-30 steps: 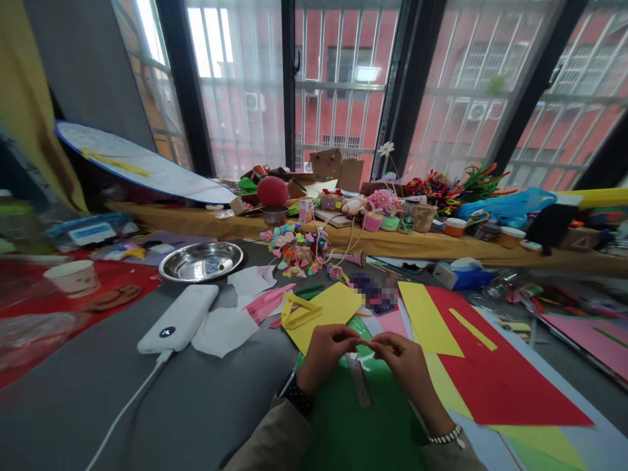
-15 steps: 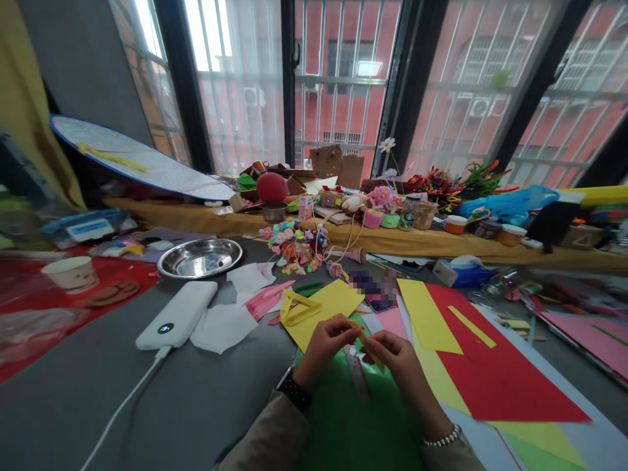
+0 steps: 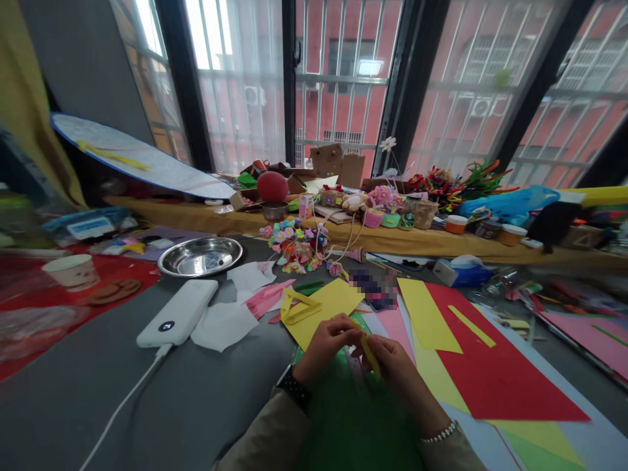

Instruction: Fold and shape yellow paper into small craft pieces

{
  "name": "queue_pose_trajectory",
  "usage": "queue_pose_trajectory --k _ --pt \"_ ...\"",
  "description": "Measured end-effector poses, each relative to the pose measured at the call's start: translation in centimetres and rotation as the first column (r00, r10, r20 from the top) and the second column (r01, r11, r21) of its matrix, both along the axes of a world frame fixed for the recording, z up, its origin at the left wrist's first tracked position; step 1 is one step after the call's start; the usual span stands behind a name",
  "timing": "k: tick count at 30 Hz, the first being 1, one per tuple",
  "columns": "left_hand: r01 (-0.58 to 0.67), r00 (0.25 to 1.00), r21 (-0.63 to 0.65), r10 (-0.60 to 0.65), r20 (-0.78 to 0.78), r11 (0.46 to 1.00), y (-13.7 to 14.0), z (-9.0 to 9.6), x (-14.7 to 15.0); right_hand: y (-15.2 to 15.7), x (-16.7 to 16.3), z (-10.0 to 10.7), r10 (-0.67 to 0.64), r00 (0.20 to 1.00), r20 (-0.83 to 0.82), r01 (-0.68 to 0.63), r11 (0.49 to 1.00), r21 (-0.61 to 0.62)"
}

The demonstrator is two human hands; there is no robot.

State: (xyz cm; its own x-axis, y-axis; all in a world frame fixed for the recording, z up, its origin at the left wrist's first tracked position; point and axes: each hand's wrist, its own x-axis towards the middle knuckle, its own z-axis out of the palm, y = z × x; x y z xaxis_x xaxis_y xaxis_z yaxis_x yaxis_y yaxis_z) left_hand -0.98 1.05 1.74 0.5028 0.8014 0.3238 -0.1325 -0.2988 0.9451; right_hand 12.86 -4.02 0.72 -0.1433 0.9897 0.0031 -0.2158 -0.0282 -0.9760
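A narrow yellow paper strip (image 3: pixel 370 358) is pinched between my two hands, above a green surface (image 3: pixel 358 418). My left hand (image 3: pixel 330 347), with a dark watch at the wrist, grips its upper end with thumb and fingertips. Fingers closed on the strip's side, my right hand (image 3: pixel 396 363) is close by, a beaded bracelet on its wrist. Behind the left hand lies a yellow sheet (image 3: pixel 338 301) with a folded yellow paper piece (image 3: pixel 299 311) on it. A ruler-like strip (image 3: pixel 354 366) shows partly beneath the hands.
Right of me are a red sheet (image 3: pixel 500 366), a yellow sheet (image 3: pixel 426 320) and a loose yellow strip (image 3: pixel 471 326). Leftward lie a white power bank (image 3: pixel 176 314) with its cable, torn white paper (image 3: pixel 223 327) and a steel plate (image 3: pixel 200 256). Crafts crowd the window ledge (image 3: pixel 235 219).
My right hand has moved slightly inward, nearer my left. The yellow strip has turned more upright between the fingers. The things on the table have stayed put.
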Motion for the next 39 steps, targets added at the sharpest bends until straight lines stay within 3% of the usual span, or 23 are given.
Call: queue_pose_trajectory --k 5,10,14,17,24,29,39 --pt "0.031 0.999 -0.024 -0.031 -0.019 0.999 -0.1 0.1 0.1 -0.2 0.0 0.6 -0.048 0.999 -0.012 0.048 0.999 -0.018" --pt "-0.034 0.997 -0.009 0.034 -0.070 0.999 -0.1 0.0 0.2 -0.4 -0.1 1.2 -0.175 0.960 0.218 0.157 0.983 0.095" --pt "-0.004 0.998 -0.146 -0.005 -0.063 0.989 0.0 -0.5 0.5 -0.5 -0.2 0.6 -0.396 0.797 0.455 0.261 0.906 0.333" --pt "-0.019 0.998 -0.215 0.006 -0.061 0.976 0.0 -0.9 0.6 -0.4 -0.1 0.2 -0.500 0.664 0.557 0.259 0.852 0.456" --pt "0.001 0.996 -0.272 -0.024 -0.082 0.962 -0.2 -0.9 0.5 -0.3 0.0 -0.1 -0.553 0.523 0.649 0.187 0.817 0.546" --pt "-0.081 0.994 -0.239 0.062 -0.087 0.967 -0.3 -0.6 0.7 -0.3 -0.1 -0.1 -0.542 0.528 0.654 0.173 0.822 0.542" --pt "-0.105 0.991 -0.195 0.086 -0.104 0.975 -0.3 -0.4 0.5 -0.2 -0.2 -0.2 -0.517 0.597 0.614 0.180 0.831 0.526"
